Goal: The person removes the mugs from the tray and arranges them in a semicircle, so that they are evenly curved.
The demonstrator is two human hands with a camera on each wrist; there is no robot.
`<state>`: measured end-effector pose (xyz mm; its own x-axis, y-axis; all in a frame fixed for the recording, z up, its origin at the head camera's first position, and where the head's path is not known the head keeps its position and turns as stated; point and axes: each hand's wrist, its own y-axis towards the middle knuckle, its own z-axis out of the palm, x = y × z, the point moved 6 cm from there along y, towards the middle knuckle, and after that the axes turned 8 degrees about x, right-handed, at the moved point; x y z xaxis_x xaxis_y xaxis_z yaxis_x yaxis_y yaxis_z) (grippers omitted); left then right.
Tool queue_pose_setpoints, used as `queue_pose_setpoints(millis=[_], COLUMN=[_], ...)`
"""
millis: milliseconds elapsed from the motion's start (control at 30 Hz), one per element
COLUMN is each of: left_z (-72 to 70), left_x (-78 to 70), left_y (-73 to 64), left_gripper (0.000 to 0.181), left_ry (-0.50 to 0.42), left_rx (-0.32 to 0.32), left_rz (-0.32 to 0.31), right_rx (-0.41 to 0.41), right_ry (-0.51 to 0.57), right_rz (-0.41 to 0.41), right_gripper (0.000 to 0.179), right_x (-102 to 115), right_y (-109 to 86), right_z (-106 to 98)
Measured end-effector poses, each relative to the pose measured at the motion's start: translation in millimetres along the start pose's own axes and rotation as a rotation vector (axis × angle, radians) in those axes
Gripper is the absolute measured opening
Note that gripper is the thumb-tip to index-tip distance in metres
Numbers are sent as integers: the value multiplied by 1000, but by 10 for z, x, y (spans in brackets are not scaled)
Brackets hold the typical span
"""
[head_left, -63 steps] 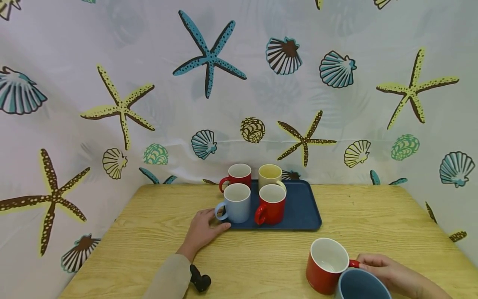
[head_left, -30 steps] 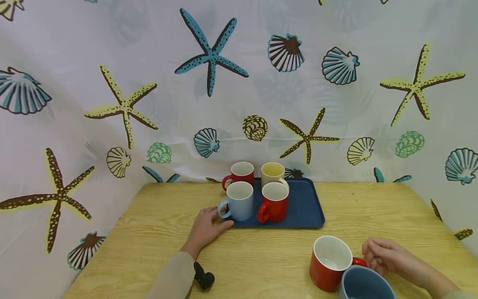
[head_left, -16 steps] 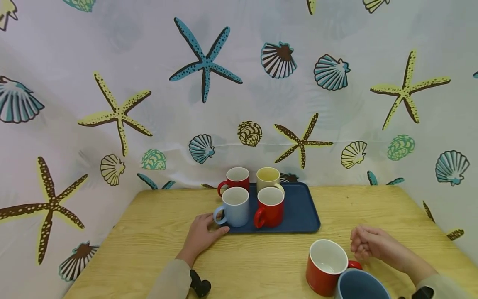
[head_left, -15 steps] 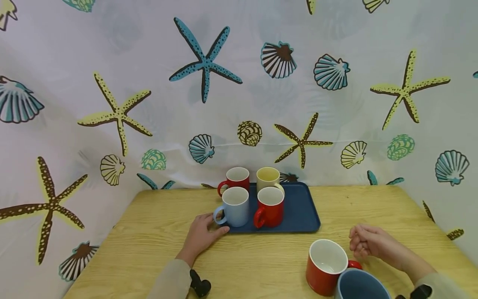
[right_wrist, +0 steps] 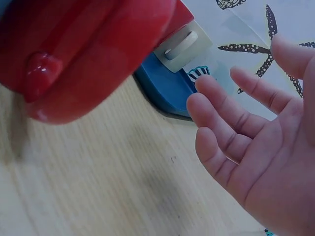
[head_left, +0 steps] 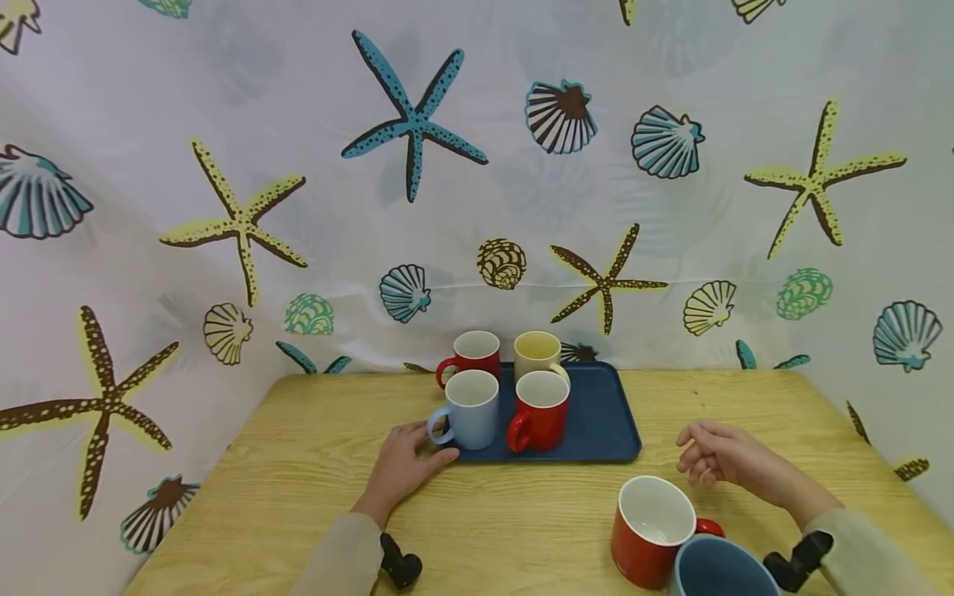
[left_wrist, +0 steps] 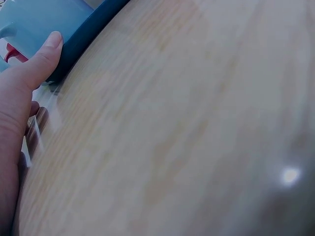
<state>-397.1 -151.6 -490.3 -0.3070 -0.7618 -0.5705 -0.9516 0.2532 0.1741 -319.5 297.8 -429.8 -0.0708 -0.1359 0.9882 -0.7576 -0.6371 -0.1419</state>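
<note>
My left hand (head_left: 406,468) holds the front left corner of a dark blue tray (head_left: 604,422). In the left wrist view the thumb (left_wrist: 47,54) lies along the tray's edge; the other fingers are mostly hidden. Right above that corner stands a light blue mug (head_left: 474,418), its handle to the left. My right hand (head_left: 726,459) holds nothing, its fingers loosely bent behind a red mug (head_left: 648,538) with a white inside. In the right wrist view the palm and fingers (right_wrist: 211,108) show spread apart, with the red mug large at the upper left.
Beside the light blue mug a bright red mug (head_left: 547,418) stands on the tray. Behind are a darker red mug (head_left: 486,358) and a cream mug (head_left: 531,364). A grey-blue mug (head_left: 719,571) is at the bottom edge. A shell-print cloth (head_left: 477,190) backs the wooden table (head_left: 298,463).
My right hand has let go of the red mug's handle and moved away from it, farther back and slightly left. The left hand stays at the tray corner.
</note>
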Motion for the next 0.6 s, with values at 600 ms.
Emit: queue_pose_setpoints(millis=[600], left_z=[3], left_x=[-2], left_y=[-6], left_gripper=[70], left_ry=[0], left_rx=[18], left_rz=[-5], right_rx=[-63], right_ry=[-107], right_rz=[-21], right_gripper=[34], right_x=[249], right_y=[402], right_z=[-26])
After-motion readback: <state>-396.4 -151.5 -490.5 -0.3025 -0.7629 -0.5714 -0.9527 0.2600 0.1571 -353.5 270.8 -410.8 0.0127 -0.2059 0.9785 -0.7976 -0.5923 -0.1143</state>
